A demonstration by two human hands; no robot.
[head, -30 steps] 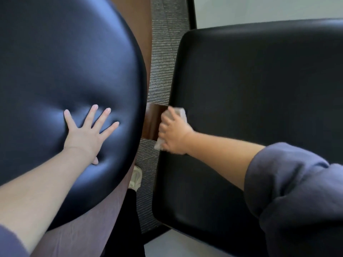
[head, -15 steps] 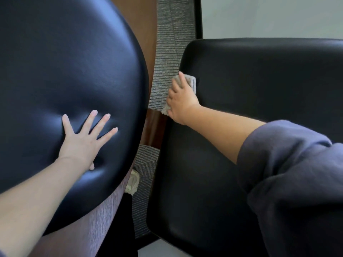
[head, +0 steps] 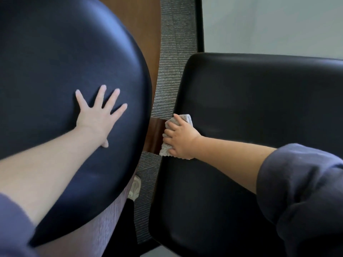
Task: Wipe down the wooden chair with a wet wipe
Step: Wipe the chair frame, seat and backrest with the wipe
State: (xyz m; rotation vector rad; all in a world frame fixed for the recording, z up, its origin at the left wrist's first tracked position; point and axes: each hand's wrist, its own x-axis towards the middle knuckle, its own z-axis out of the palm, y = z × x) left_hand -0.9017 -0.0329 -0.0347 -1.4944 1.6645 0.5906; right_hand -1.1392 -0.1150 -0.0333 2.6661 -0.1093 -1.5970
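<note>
Two bare hands are shown, the left hand (head: 98, 117) and the right hand (head: 181, 140). The left forearm (head: 46, 164) and the right forearm (head: 228, 160) are left uncovered. A slate-blue garment of soft, matte cloth is worn. The right sleeve (head: 300, 191) is pushed back and bunched in thick, rounded folds. Only a blurred corner of the left sleeve (head: 13, 229) is seen, in the same blue.

Floor: grey ribbed carpet tiles (head: 172, 62), seen at centre; wall (head: 269, 23) at far right pale, plain, evenly lit; black vertical strip (head: 199, 23) between carpet and wall.
</note>
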